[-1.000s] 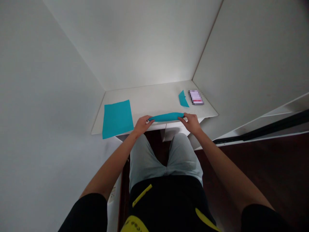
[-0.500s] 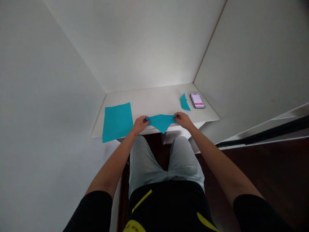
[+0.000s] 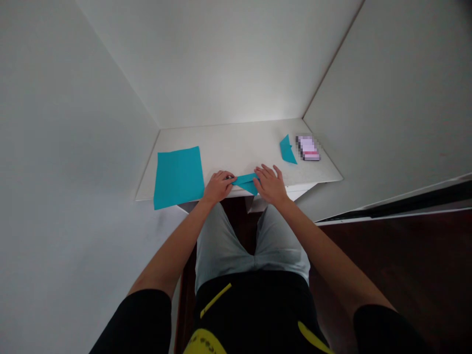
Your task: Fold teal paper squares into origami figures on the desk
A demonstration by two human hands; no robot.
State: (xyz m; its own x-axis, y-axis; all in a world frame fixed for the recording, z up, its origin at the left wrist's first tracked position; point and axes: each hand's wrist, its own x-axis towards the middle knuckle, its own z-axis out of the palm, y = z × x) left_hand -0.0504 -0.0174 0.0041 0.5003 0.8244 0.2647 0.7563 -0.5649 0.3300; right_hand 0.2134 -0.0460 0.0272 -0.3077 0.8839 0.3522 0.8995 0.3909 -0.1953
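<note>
Head view, looking down past grey trousers and a black top onto a white desk [image 3: 236, 142] set in a corner between pale walls. Near the front edge of the desk, a small folded piece of teal paper [image 3: 246, 181], lying flat with one point reaching toward the edge. Left hand [image 3: 218, 186] at the paper's left end, fingers curled, fingertips pressing down on it; pinching or only pressing, cannot tell. Right hand [image 3: 271, 185] at the paper's right end, spread flat, palm down, fingers fanned toward the back of the desk, covering that end of the paper rather than gripping it. Both forearms bare, running up from black sleeves at the bottom of the frame.

Same view, further out: a flat teal sheet [image 3: 179, 176] on the left part of the desk, well apart from the folded piece, its near corner just over the desk edge. A smaller folded teal shape [image 3: 287, 150] toward the right rear, just beside a blurred pink-and-white object [image 3: 308, 148]. Dark wooden floor [image 3: 405, 265] to the right of the legs.
</note>
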